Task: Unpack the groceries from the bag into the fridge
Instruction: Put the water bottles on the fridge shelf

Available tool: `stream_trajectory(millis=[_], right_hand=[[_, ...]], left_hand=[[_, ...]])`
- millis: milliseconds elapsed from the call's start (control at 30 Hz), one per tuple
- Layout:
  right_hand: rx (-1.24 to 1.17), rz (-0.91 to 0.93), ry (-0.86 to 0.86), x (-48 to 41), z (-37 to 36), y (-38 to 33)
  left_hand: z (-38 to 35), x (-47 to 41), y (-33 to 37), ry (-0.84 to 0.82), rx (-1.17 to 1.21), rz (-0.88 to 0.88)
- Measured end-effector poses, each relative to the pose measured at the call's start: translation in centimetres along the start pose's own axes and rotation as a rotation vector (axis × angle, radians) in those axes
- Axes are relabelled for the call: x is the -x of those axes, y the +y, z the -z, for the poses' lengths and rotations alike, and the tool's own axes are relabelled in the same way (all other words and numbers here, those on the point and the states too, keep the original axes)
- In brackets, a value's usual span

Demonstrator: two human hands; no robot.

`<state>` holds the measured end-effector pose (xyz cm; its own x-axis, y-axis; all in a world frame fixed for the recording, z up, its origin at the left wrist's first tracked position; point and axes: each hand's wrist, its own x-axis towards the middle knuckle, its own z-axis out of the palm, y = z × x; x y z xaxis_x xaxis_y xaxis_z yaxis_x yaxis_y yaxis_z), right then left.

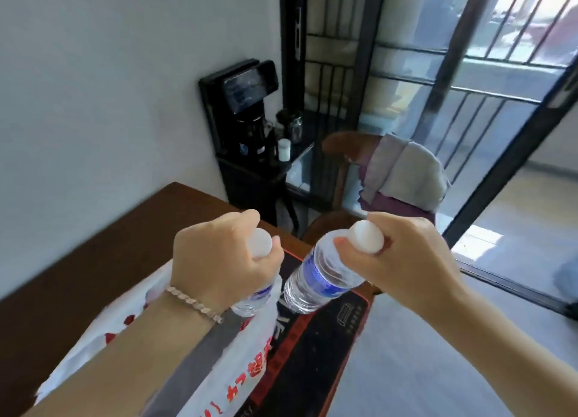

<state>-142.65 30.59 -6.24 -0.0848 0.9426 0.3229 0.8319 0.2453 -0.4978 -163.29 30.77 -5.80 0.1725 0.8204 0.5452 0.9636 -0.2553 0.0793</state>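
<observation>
Gripping bottle necks: left hand (219, 257) left bottle (253, 298), right hand (403, 260) right bottle (319, 276).

Dark brown wooden table (93, 260) carries a white plastic bag with red print (247, 363), touching a black red-edged flat panel (316, 354).

Daylight comes in through the barred glass door (488, 82) above and beyond the right hand (406, 260), and its topmost panes are blown out to white. A bright patch lies on the floor (478, 243) just past that hand. The white cap (367, 237) of the right bottle (319, 279) is overexposed and its edges are lost. The wall (109, 88) above the left hand (219, 257) is evenly lit, a bluish grey. The tabletop (78, 260) left of it is darker. The whole frame is soft with motion blur. It is worst on the left bottle (253, 298) and on the plastic bag (250, 354) under that forearm. The door bars lean and bow with wide-angle distortion.
</observation>
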Motion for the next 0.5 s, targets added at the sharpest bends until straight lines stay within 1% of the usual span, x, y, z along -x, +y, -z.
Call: stream_trajectory(millis=[67, 167, 267, 333, 400, 500], right_hand=[[0.037, -0.061, 0.070, 1.9, 3.4, 3.9], [0.136, -0.129, 0.149, 5.7, 9.4, 9.6], [0.170, -0.279, 0.202, 10.3, 15.4, 16.2], [0.190, -0.345, 0.285, 13.6, 19.2, 20.8], [0.239, -0.456, 0.288, 17.1, 23.3, 24.7], [0.296, -0.580, 0.302, 22.6, 29.2, 30.8]], left_hand=[[-0.5, -1.5, 4.9, -0.055, 0.024, -0.079], [-2.1, -3.1, 13.5, -0.088, 0.075, -0.200], [-4.0, -4.2, 23.6, -0.091, 0.128, -0.308], [-4.9, -4.7, 30.7, -0.107, 0.152, -0.389], [-5.8, -4.9, 37.8, -0.168, 0.154, -0.463], [-7.3, -4.9, 48.5, -0.268, 0.177, -0.646]])
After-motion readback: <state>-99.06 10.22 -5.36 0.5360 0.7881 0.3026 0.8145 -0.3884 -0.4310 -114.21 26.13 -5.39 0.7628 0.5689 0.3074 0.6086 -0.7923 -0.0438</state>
